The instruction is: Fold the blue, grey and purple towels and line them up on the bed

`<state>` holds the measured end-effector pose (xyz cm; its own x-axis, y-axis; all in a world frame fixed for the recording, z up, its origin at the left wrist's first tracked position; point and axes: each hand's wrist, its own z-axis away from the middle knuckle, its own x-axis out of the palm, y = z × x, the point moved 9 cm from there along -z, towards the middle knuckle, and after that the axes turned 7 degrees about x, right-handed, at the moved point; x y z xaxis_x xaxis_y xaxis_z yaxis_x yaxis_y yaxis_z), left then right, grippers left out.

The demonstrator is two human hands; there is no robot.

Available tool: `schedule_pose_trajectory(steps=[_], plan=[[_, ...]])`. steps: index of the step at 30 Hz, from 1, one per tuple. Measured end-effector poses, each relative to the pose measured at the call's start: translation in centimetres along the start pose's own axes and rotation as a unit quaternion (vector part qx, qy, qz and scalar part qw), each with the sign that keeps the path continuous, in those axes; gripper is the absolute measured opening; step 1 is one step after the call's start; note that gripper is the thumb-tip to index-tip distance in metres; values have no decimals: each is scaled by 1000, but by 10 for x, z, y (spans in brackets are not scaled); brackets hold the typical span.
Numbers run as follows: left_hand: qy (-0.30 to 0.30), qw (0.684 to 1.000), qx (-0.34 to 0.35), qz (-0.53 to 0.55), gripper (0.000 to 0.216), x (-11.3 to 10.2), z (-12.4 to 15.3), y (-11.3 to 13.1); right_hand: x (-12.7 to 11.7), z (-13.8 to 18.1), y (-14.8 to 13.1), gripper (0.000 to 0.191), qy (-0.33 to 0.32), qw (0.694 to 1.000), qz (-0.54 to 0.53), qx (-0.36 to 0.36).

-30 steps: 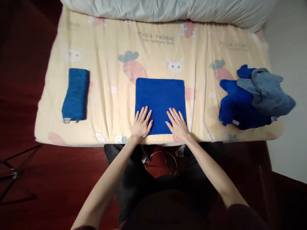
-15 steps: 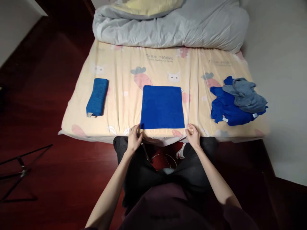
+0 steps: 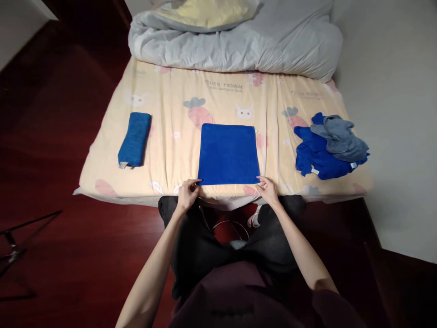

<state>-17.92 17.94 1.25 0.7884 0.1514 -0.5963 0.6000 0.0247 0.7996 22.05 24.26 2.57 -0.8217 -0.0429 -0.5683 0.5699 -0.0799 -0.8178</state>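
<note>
A square blue towel (image 3: 228,154) lies flat and smooth near the front edge of the bed, a small white tag at its far right corner. My left hand (image 3: 187,193) has its fingertips closed on the towel's near left corner. At the near right corner, my right hand (image 3: 268,189) pinches the towel between thumb and fingers. Off to the left rests a folded teal-blue towel (image 3: 135,140) with a pale tag at its near end. On the right is a crumpled heap of blue towels (image 3: 317,155) with a grey towel (image 3: 343,139) on top.
The bed's yellow sheet (image 3: 164,136) has carrot and rabbit prints. A rolled grey quilt (image 3: 235,50) and a yellow pillow (image 3: 211,13) lie across the back. A white wall (image 3: 392,114) stands at the right. A black metal stand (image 3: 13,250) is on the dark red floor at left.
Both hands have come in onto the towel's near corners, the right fingers closing from beside the edge. The view has shifted slightly; the towels stay in place.
</note>
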Motion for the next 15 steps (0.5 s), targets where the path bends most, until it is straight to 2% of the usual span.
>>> schedule_pose_trajectory(steps=[4, 9, 12, 15], plan=[[40, 999, -5, -10, 31, -8, 12, 2, -1, 7, -10, 33, 1, 999, 48, -16], [62, 998, -19, -21, 20, -16, 20, 12, -2, 18, -22, 19, 16, 999, 43, -20], [95, 995, 9, -10, 20, -23, 8, 23, -8, 11, -32, 12, 61, 997, 22, -42], [93, 994, 42, 43, 25, -18, -14, 27, -6, -5, -38, 13, 77, 995, -31, -62]])
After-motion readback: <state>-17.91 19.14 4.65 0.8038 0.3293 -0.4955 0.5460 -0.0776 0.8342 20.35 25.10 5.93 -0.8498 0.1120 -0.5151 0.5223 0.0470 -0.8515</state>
